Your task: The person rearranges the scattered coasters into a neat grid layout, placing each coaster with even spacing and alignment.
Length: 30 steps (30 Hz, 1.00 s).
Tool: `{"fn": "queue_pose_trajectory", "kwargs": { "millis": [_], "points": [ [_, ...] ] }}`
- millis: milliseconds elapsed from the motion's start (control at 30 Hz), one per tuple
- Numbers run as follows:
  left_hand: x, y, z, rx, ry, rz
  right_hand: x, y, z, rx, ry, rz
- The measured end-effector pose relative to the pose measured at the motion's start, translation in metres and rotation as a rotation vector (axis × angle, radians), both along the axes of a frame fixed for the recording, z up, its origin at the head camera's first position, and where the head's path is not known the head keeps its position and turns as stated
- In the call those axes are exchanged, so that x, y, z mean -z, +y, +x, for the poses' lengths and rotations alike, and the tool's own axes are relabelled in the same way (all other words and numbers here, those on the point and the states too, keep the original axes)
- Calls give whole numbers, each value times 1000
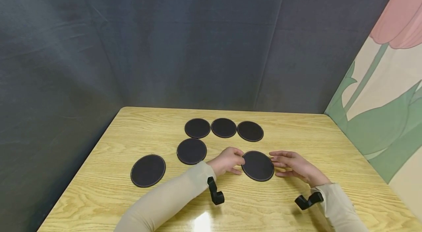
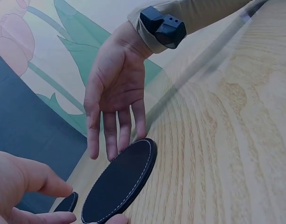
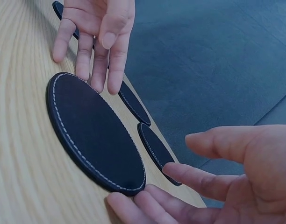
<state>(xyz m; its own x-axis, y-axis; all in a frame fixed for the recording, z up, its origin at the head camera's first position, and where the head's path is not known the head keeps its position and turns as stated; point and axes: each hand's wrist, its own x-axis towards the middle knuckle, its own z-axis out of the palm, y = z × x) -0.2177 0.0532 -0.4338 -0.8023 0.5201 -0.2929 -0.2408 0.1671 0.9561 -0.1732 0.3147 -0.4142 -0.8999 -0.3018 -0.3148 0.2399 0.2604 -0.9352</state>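
Note:
A round black coaster with light stitching round its edge lies on the wooden table between both hands. At its left edge is my left hand, fingers loosely bent and spread. My right hand reaches in from the other side, its fingers extended and fingertips right at the coaster's right edge. In the right wrist view, lower fingers of the right hand touch the rim of the stitched coaster, while thumb and index finger stay apart from it. Neither hand curls round the coaster.
Behind it, three black coasters form a row along the back of the table. Another coaster lies left of the left hand, and one more farther left. A dark curtain hangs behind the table; a flower-patterned surface borders the right.

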Motion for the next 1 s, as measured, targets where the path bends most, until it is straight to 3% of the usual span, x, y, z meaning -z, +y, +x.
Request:
{"fn": "queue_pose_trajectory", "kwargs": {
  "millis": [300, 433, 700, 1000],
  "points": [
    [-2, 1, 4, -24, 0, 14, 3, -4, -3, 33, -7, 4],
    [-1, 2, 4, -43, 32, -1, 5, -6, -4, 50, -8, 9],
    [5, 5, 6, -166, 93, -5, 10, -10, -5, 62, 2, 3],
    [8, 3, 1, -256, 126, 79, 10, -18, -9, 94, 24, 9]
  ]
}}
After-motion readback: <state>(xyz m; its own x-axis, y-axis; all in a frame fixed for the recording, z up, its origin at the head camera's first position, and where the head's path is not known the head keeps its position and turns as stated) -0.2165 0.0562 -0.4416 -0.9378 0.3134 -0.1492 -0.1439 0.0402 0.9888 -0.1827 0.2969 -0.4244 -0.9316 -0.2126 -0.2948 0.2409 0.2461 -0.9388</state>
